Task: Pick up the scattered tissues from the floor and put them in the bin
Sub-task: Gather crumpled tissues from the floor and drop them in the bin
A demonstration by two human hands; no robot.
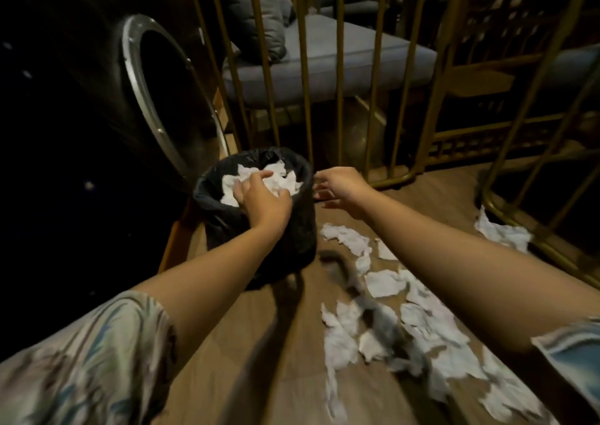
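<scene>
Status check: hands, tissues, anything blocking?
Left hand pressing on tissues in the bin. Right hand open, empty, beside the rim. Many tissues on the floor. Nothing blocking.

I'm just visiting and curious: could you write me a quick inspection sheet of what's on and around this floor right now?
Surface: wooden floor, dimly lit, arm shadows across it.
Job's things: bin lined with a black bag, white tissues in the bin heaped near its rim; many scattered tissues lie on the floor to its right, one more by the railing.
Clutter: nothing seen apart from the tissues.
Hands: left hand presses on the tissues in the bin; right hand hovers open beside the rim, empty.
Cables: nothing seen.
Surroundings: gold railing behind the bin, grey cushioned seat beyond it, round metal-rimmed opening at left.
</scene>
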